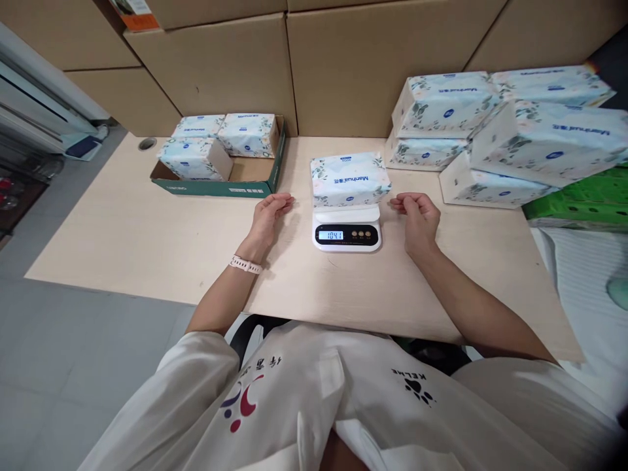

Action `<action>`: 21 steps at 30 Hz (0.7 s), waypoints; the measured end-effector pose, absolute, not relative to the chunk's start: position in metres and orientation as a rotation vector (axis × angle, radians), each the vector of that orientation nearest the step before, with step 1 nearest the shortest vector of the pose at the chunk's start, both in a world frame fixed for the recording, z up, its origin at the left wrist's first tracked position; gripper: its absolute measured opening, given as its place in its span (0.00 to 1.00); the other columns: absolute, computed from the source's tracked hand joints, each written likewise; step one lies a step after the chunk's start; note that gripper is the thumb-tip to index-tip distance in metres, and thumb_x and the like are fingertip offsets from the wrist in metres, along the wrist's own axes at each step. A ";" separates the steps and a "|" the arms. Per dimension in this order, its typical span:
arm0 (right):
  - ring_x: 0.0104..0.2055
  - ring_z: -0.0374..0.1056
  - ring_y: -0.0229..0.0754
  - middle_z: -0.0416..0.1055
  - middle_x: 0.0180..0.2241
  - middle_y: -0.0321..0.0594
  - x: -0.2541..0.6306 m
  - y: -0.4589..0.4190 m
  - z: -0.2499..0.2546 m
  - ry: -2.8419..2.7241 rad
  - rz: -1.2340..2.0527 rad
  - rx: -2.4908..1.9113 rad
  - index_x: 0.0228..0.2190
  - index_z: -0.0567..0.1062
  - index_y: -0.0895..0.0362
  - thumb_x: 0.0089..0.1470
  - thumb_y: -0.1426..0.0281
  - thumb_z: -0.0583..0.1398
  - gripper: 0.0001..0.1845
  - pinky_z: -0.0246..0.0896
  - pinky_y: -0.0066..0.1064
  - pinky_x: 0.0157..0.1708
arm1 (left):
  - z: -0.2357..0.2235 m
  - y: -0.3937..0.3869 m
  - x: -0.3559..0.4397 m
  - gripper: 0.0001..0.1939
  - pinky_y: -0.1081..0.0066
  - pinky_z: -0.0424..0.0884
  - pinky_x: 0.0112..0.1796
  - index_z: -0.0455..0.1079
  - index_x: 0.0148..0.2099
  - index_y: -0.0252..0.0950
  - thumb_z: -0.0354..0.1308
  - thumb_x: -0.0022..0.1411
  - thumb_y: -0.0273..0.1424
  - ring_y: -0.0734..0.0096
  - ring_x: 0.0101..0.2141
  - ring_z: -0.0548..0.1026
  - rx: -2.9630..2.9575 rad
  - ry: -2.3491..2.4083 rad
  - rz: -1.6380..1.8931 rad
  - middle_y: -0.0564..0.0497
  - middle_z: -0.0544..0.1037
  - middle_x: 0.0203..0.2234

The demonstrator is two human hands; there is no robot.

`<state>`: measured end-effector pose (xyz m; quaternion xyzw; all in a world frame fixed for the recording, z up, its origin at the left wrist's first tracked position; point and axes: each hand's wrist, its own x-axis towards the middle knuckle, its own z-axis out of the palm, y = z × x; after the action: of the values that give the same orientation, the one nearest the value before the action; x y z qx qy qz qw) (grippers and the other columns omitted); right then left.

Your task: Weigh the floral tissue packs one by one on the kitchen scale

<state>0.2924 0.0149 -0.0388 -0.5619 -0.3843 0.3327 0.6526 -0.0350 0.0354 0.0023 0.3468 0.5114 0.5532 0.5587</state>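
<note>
A pack of tissues in floral wrapping lies on a small white kitchen scale, whose lit display reads about 104. My left hand rests on the table just left of the scale, fingers loosely curled and empty. On the other side, my right hand rests with its fingers bent inward and nothing in them. Neither hand touches the pack.
A green cardboard tray at the back left holds three tissue packs. Several more packs are stacked at the back right. Brown cartons wall off the far table edge. A green crate sits at the right.
</note>
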 end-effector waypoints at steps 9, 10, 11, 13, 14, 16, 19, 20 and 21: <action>0.38 0.77 0.40 0.81 0.32 0.35 0.293 0.016 -0.039 -0.872 0.740 -1.273 0.31 0.80 0.52 0.58 0.53 0.67 0.15 0.75 0.38 0.48 | 0.000 0.037 -0.035 0.02 0.60 0.74 0.61 0.81 0.35 0.34 0.67 0.57 0.26 0.63 0.45 0.83 0.830 1.200 1.307 0.45 0.84 0.36; 0.38 0.77 0.40 0.81 0.32 0.35 0.293 0.016 -0.039 -0.875 0.734 -1.271 0.32 0.80 0.52 0.58 0.53 0.67 0.15 0.75 0.38 0.48 | -0.001 0.037 -0.036 0.03 0.59 0.73 0.61 0.81 0.35 0.34 0.67 0.57 0.26 0.62 0.46 0.83 0.835 1.200 1.306 0.44 0.85 0.37; 0.39 0.77 0.40 0.81 0.32 0.36 0.292 0.015 -0.038 -0.882 0.726 -1.273 0.32 0.80 0.52 0.58 0.53 0.67 0.15 0.75 0.39 0.49 | -0.001 0.036 -0.036 0.04 0.58 0.73 0.62 0.81 0.36 0.35 0.68 0.57 0.27 0.61 0.46 0.83 0.848 1.202 1.301 0.44 0.85 0.38; 0.43 0.78 0.42 0.82 0.36 0.37 0.292 0.011 -0.036 -0.928 0.694 -1.293 0.33 0.81 0.52 0.60 0.52 0.64 0.17 0.74 0.40 0.54 | 0.000 0.032 -0.036 0.07 0.56 0.72 0.64 0.82 0.39 0.36 0.68 0.58 0.31 0.57 0.51 0.83 0.921 1.205 1.291 0.42 0.86 0.43; 0.46 0.78 0.43 0.82 0.39 0.38 0.292 0.008 -0.034 -0.977 0.671 -1.314 0.35 0.82 0.52 0.63 0.51 0.62 0.19 0.72 0.43 0.57 | 0.001 0.030 -0.035 0.10 0.54 0.70 0.65 0.83 0.42 0.36 0.68 0.60 0.34 0.54 0.55 0.82 0.999 1.199 1.285 0.42 0.86 0.48; 0.56 0.76 0.48 0.83 0.47 0.41 0.291 0.002 -0.029 -1.113 0.610 -1.366 0.41 0.84 0.51 0.67 0.48 0.57 0.23 0.67 0.48 0.65 | 0.005 0.025 -0.031 0.19 0.53 0.64 0.70 0.83 0.51 0.37 0.66 0.65 0.44 0.50 0.66 0.75 1.219 1.171 1.259 0.41 0.83 0.59; 0.69 0.68 0.54 0.79 0.59 0.42 0.287 -0.002 -0.018 -1.283 0.573 -1.425 0.53 0.83 0.48 0.70 0.44 0.51 0.31 0.56 0.57 0.73 | 0.007 0.022 -0.021 0.33 0.54 0.52 0.76 0.78 0.65 0.36 0.58 0.71 0.55 0.48 0.76 0.62 1.471 1.096 1.159 0.40 0.71 0.72; 0.70 0.66 0.55 0.78 0.61 0.42 0.284 -0.002 -0.015 -1.312 0.593 -1.437 0.55 0.82 0.48 0.70 0.43 0.50 0.33 0.54 0.59 0.74 | 0.007 0.022 -0.016 0.36 0.55 0.50 0.77 0.75 0.68 0.35 0.57 0.71 0.56 0.48 0.77 0.59 1.497 1.072 1.123 0.41 0.67 0.74; 0.72 0.65 0.56 0.77 0.63 0.42 0.281 -0.002 -0.012 -1.331 0.623 -1.449 0.57 0.81 0.47 0.69 0.41 0.49 0.34 0.51 0.61 0.75 | 0.007 0.024 -0.011 0.38 0.55 0.49 0.77 0.73 0.70 0.34 0.57 0.71 0.56 0.47 0.78 0.56 1.502 1.047 1.097 0.42 0.65 0.75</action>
<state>0.2815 -0.0016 -0.0123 -0.6025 -0.5535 0.2590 0.5134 -0.0113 0.0238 0.0072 0.6163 0.4298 0.4501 0.4826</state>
